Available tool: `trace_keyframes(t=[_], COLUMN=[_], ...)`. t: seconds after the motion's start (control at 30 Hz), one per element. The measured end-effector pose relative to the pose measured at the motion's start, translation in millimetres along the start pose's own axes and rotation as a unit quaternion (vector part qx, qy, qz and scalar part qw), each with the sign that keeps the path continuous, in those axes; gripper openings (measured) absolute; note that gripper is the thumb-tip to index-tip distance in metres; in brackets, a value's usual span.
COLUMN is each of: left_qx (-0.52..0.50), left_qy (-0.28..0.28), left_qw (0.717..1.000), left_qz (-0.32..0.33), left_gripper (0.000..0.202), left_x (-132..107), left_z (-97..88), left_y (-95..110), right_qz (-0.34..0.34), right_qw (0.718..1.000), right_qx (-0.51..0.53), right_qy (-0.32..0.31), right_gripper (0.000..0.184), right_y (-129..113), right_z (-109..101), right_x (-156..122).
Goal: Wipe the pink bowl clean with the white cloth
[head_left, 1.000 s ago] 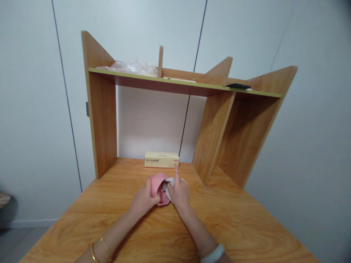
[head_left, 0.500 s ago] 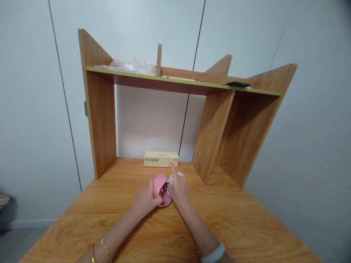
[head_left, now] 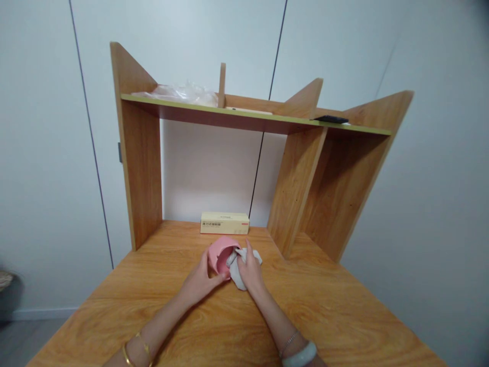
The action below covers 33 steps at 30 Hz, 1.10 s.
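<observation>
Gripping the pink bowl, the left hand curls around its left side, with the thumb along the near part of the rim. The bowl is tilted, its mouth turned toward the right hand and the wearer. It sits in the middle of the view, over the desk; whether its base touches the wood, I cannot tell. The right hand holds a crumpled white cloth, pinched narrow under the thumb, with the forefinger stretched out forward. Part of the cloth reaches into the mouth of the bowl, and the rest hangs below and spreads out past the fingers.

Just beyond the bowl, a cream box with dark print and a small red mark lies lengthwise near the back of the desk, apart from both hands. Wooden panels stand on the desk and carry a shelf. A clear plastic bag rests at its left, and a dark flat thing lies toward the right.
</observation>
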<state>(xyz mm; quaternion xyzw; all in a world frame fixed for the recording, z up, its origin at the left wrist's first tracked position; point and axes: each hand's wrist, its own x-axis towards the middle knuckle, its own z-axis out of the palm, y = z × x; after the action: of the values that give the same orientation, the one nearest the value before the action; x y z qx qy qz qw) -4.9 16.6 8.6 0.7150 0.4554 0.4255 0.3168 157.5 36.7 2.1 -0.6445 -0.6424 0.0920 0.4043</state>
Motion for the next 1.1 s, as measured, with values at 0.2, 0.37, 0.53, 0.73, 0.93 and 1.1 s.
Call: trace_keyframes(t=[0.2,0.37,0.53,0.73,0.93,1.1], left_qx=[-0.02,0.054,0.088,0.108,0.136,0.147], left_qy=[0.026,0.037,0.01,0.022,0.005,-0.012], left_qw=[0.999,0.998,0.996,0.993,0.99,0.989], left_qz=[0.007,-0.017,-0.02,-0.03,-0.028,-0.004], left_gripper=[0.056,0.049,0.057,0.057,0.054,0.055], left_x=[1.6,-0.8,-2.1,-1.1,-0.5,0.7], left_z=[4.4,0.5,1.7,2.5,1.7,-4.1], left_y=[0.1,9.7,15.4,17.8,19.1,21.4], right_qz=[0.027,0.041,-0.052,0.031,-0.078,-0.112], right_qw=[0.999,0.991,0.981,0.982,0.979,0.977], right_qx=[0.01,-0.13,-0.185,-0.183,-0.185,-0.182], right_qy=[-0.025,-0.019,0.009,-0.041,0.014,0.026], right_gripper=[0.06,0.066,0.07,0.071,0.069,0.073], right_y=[-3.0,-15.4,-26.0,-18.9,-22.1,-20.4], right_z=[4.5,-5.0,-15.1,-11.4,-16.0,-18.6], right_x=[-0.1,-2.0,-2.0,0.5,0.9,3.7])
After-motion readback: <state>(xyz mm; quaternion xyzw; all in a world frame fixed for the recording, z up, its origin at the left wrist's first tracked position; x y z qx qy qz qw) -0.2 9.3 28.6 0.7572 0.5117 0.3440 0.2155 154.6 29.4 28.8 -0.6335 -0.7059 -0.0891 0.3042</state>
